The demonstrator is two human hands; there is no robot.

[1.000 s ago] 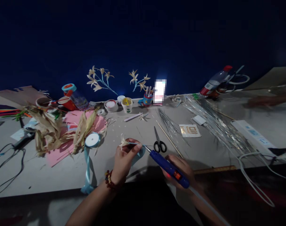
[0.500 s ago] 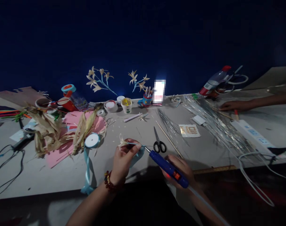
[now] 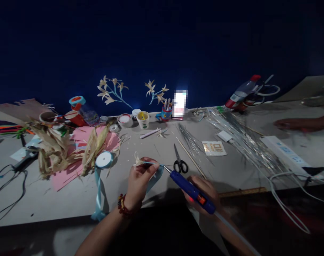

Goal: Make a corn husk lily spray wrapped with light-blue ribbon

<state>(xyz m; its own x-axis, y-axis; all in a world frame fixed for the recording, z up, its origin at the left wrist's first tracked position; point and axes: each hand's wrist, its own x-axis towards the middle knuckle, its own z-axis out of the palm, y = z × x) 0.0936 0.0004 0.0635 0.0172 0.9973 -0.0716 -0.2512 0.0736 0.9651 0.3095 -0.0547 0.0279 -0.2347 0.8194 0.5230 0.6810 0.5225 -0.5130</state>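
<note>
My left hand (image 3: 142, 177) pinches a small pale flower (image 3: 137, 160) by its thin stem, with blue ribbon (image 3: 156, 177) trailing below the fingers. My right hand (image 3: 204, 192) is wrapped round a blue hot glue gun (image 3: 190, 188), a glue stick coming out of its back end. The gun's metal nozzle reaches the ribbon and stem beside my left fingertips; whether glue is flowing is too small to tell. Just behind the nozzle lie black-handled scissors (image 3: 180, 165). A light blue ribbon roll (image 3: 103, 160) sits left of my left hand, its tail hanging toward the table's front edge.
Dried corn husks (image 3: 51, 153) lie on pink paper at left. Two flower sprays (image 3: 115, 93) stand at the back by paper cups (image 3: 143, 120) and a lit phone (image 3: 179, 104). Wires (image 3: 191, 140), a power strip (image 3: 285, 153) and another person's hand (image 3: 287, 124) are at right.
The other person's hand at right has drawn back to the right, away from the wires. My hands, the flower and the glue gun have stayed almost in place.
</note>
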